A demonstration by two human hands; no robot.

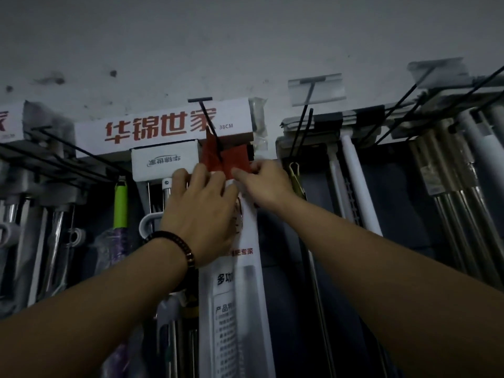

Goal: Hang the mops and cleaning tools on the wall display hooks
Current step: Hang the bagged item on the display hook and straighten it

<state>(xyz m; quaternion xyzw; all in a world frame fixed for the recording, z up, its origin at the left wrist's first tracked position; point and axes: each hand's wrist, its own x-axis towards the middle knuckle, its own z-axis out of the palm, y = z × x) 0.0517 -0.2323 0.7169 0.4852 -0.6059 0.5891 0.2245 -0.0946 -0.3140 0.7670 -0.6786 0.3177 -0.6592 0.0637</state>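
A long white packaged mop (245,296) with a red header card (218,156) hangs upright at the wall's middle. A black wire hook (210,124) passes through the red card. My left hand (199,214), a bead bracelet on its wrist, grips the top of the package just below the card. My right hand (261,184) pinches the card's lower right corner. Above the card sits a white box (163,129) with red characters and "38CM".
Metal-handled mops (54,214) hang at the left beside a green-handled tool (120,203). White poles (357,186) and steel poles (458,214) hang from black wire hooks (395,115) at the right. Plastic label holders (316,88) top two hooks.
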